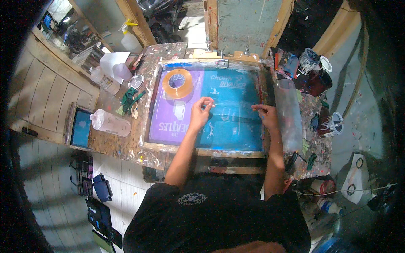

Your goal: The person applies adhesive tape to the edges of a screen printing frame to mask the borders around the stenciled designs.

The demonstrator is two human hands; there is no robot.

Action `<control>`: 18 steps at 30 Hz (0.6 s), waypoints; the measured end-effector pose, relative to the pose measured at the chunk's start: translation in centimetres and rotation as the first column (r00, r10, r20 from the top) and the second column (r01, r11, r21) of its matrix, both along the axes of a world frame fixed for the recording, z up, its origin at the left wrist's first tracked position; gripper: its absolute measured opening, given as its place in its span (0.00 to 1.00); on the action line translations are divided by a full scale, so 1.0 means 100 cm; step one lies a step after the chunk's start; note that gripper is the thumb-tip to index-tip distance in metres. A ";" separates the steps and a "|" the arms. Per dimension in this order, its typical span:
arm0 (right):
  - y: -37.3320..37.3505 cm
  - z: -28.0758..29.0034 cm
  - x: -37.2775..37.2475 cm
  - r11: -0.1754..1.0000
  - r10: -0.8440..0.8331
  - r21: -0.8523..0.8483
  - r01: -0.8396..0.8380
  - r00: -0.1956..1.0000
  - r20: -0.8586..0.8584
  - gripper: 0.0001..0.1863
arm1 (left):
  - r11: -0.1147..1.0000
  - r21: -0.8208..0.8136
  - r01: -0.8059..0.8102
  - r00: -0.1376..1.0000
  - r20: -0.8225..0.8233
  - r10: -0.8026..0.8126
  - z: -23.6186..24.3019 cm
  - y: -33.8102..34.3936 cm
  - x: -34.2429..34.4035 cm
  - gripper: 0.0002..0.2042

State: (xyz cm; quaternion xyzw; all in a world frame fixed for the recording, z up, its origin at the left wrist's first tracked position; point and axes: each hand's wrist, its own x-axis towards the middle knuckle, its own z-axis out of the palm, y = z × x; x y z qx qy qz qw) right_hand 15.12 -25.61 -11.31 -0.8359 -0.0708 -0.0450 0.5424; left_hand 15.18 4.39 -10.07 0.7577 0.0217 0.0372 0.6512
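A wooden-framed printing screen lies on the worktable, its mesh half purple and half teal with pale stencil designs. Over the middle of the mesh, my left hand pinches one end of a clear strip of tape. The other end is between the fingertips of my right hand, near the frame's right side. The strip is faint and see-through, so its exact edges are hard to make out. A large roll of amber-clear tape rests flat on the purple part, up and left of my left hand.
Left of the screen lie a plastic bottle, a dark green cloth and a round lid. A spray bottle stands farther back. On the right are paint-smeared tubs and a white-rimmed cup. A metal hinge clamp sits at the frame's far edge.
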 end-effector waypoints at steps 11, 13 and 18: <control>-0.022 0.042 0.001 0.968 0.016 -0.248 -0.039 0.995 -0.095 0.11 | 0.943 0.318 0.094 0.969 0.190 -0.160 0.008 0.002 0.001 0.06; -0.015 0.050 0.000 0.974 0.131 -0.178 -0.142 0.989 -0.073 0.10 | 0.930 0.356 0.089 0.957 0.230 -0.180 0.010 0.004 0.000 0.07; -0.025 0.025 0.016 0.975 -0.170 -0.162 0.154 0.981 -0.090 0.13 | 0.949 0.307 0.069 0.968 0.208 -0.138 0.018 0.005 -0.005 0.11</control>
